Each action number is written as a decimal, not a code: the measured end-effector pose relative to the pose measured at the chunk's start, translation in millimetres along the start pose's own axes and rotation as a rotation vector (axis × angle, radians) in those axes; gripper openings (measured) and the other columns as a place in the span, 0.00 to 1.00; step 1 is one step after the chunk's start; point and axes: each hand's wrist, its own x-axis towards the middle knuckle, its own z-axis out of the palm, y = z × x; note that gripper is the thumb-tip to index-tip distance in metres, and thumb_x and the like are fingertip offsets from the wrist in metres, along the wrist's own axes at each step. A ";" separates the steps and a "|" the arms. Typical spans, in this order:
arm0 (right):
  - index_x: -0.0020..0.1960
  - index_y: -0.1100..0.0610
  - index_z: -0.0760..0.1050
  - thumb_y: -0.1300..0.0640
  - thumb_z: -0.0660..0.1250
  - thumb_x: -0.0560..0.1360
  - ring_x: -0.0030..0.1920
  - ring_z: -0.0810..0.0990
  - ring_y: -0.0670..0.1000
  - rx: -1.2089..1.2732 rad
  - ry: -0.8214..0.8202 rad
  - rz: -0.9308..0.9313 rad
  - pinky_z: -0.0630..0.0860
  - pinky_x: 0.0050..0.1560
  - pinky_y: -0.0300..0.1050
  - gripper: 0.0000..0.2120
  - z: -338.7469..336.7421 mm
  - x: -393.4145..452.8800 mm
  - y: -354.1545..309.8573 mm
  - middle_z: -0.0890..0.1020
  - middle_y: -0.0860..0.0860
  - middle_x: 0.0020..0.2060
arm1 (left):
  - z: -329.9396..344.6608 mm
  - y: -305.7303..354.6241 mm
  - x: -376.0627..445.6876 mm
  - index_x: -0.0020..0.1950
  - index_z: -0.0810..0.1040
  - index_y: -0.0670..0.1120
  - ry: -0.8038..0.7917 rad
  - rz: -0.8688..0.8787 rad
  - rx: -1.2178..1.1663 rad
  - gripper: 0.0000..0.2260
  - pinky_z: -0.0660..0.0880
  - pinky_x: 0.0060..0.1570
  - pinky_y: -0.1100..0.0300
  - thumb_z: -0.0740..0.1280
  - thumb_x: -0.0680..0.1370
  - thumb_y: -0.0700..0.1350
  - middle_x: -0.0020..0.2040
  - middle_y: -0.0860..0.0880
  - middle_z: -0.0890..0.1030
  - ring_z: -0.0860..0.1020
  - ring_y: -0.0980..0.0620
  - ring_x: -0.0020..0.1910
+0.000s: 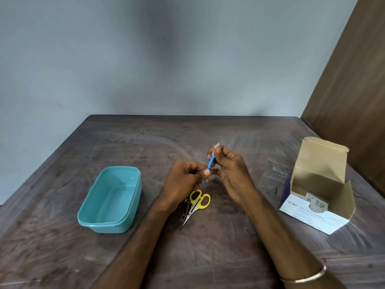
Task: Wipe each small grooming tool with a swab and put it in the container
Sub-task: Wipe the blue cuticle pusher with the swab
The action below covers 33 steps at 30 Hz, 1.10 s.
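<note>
Above the middle of the bench [208,257], the left hand [183,180] pinches the lower part of a thin blue stick [209,166], fingers curled round it. The right hand [231,174] is clamped on the stick's upper end, thumb and fingertips pressing a small white swab [216,146] against it. The stick slants, top end farther away and to the right. A thin bangle [304,277] circles the right wrist.

Just under the hands, on the bench, lie small scissors [199,202] with yellow handles, points toward the near edge. A metal tool [186,209] lies touching their left side, partly hidden by the left wrist; I cannot tell what it is.

Left of the hands sits a teal container [110,201], open. Well to the right stands an open cardboard box [318,188] of alcohol swabs, flap up, packets showing inside.
</note>
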 end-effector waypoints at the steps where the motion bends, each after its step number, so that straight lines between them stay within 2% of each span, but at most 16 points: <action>1: 0.44 0.56 0.80 0.52 0.65 0.78 0.43 0.75 0.52 0.004 -0.011 -0.006 0.79 0.34 0.47 0.10 -0.8 0.5 0.7 0.79 0.50 0.39 | -0.8 -0.8 0.1 0.41 0.84 0.42 0.011 0.006 -0.003 0.06 0.74 0.32 0.58 0.70 0.77 0.39 0.33 0.48 0.82 0.76 0.51 0.30; 3: 0.44 0.56 0.81 0.50 0.68 0.75 0.45 0.74 0.55 0.010 -0.016 -0.006 0.79 0.35 0.48 0.09 -2.7 2.3 2.9 0.81 0.51 0.41 | -0.7 -1.4 -0.3 0.41 0.84 0.42 0.022 0.019 0.008 0.07 0.75 0.34 0.56 0.69 0.78 0.39 0.34 0.45 0.82 0.76 0.50 0.31; 5: 0.44 0.54 0.82 0.49 0.68 0.75 0.45 0.75 0.57 0.009 -0.033 0.007 0.79 0.36 0.48 0.09 -3.4 2.5 4.7 0.82 0.52 0.43 | 1.3 0.0 -1.3 0.42 0.84 0.42 0.019 0.026 0.008 0.07 0.75 0.34 0.59 0.68 0.79 0.39 0.34 0.44 0.83 0.76 0.50 0.32; 9: 0.46 0.56 0.82 0.49 0.67 0.76 0.39 0.80 0.54 -0.013 -0.070 0.029 0.78 0.37 0.50 0.11 -1.5 -0.2 6.6 0.84 0.53 0.44 | 1.8 4.0 -2.8 0.42 0.83 0.45 0.005 0.003 -0.066 0.10 0.73 0.33 0.63 0.65 0.80 0.37 0.33 0.47 0.81 0.75 0.54 0.31; 12: 0.48 0.59 0.81 0.50 0.67 0.76 0.37 0.79 0.54 0.017 -0.102 0.032 0.77 0.36 0.49 0.12 -1.1 -1.0 5.5 0.84 0.53 0.44 | 0.2 6.1 -3.5 0.44 0.83 0.42 -0.024 -0.034 -0.127 0.11 0.73 0.34 0.63 0.63 0.81 0.36 0.33 0.47 0.79 0.74 0.53 0.32; 16: 0.49 0.64 0.78 0.53 0.65 0.77 0.31 0.76 0.52 0.101 -0.144 0.055 0.79 0.30 0.46 0.13 1.7 -4.7 -0.8 0.83 0.53 0.42 | 0.2 6.8 -3.4 0.44 0.82 0.39 -0.078 -0.087 -0.284 0.11 0.72 0.32 0.63 0.62 0.81 0.35 0.31 0.47 0.77 0.73 0.53 0.29; 20: 0.48 0.63 0.78 0.53 0.65 0.77 0.29 0.77 0.52 0.130 -0.181 0.073 0.79 0.30 0.47 0.13 3.1 -7.1 -4.8 0.82 0.56 0.42 | -0.3 6.3 -2.7 0.43 0.82 0.39 -0.119 -0.133 -0.384 0.11 0.73 0.31 0.63 0.61 0.80 0.34 0.31 0.47 0.78 0.73 0.54 0.28; 22: 0.47 0.62 0.79 0.52 0.65 0.77 0.28 0.76 0.52 0.134 -0.189 0.076 0.78 0.30 0.47 0.12 3.2 -7.7 -5.6 0.79 0.60 0.41 | -0.3 6.4 -3.0 0.44 0.81 0.38 -0.133 -0.147 -0.422 0.11 0.73 0.31 0.63 0.61 0.80 0.33 0.31 0.47 0.78 0.73 0.54 0.28; 29: 0.45 0.62 0.80 0.52 0.65 0.76 0.26 0.75 0.48 0.144 -0.211 0.066 0.76 0.26 0.43 0.13 6.5 -9.9 -8.8 0.75 0.62 0.39 | -2.3 7.0 -1.5 0.44 0.82 0.37 -0.133 -0.155 -0.505 0.07 0.76 0.32 0.61 0.64 0.77 0.34 0.33 0.44 0.80 0.75 0.52 0.28; 31: 0.46 0.61 0.81 0.52 0.65 0.77 0.26 0.76 0.49 0.116 -0.205 0.052 0.77 0.26 0.44 0.13 6.7 -9.5 -7.4 0.74 0.64 0.40 | -2.5 7.4 -1.7 0.43 0.82 0.37 -0.107 -0.159 -0.505 0.06 0.77 0.32 0.60 0.66 0.75 0.35 0.33 0.43 0.80 0.76 0.51 0.27; 33: 0.48 0.62 0.82 0.51 0.65 0.78 0.26 0.76 0.50 0.056 -0.197 0.043 0.78 0.28 0.45 0.14 6.7 -9.0 -4.8 0.74 0.63 0.38 | -3.3 6.1 -1.1 0.42 0.82 0.37 -0.079 -0.171 -0.490 0.06 0.77 0.32 0.60 0.66 0.76 0.35 0.33 0.42 0.81 0.76 0.51 0.27</action>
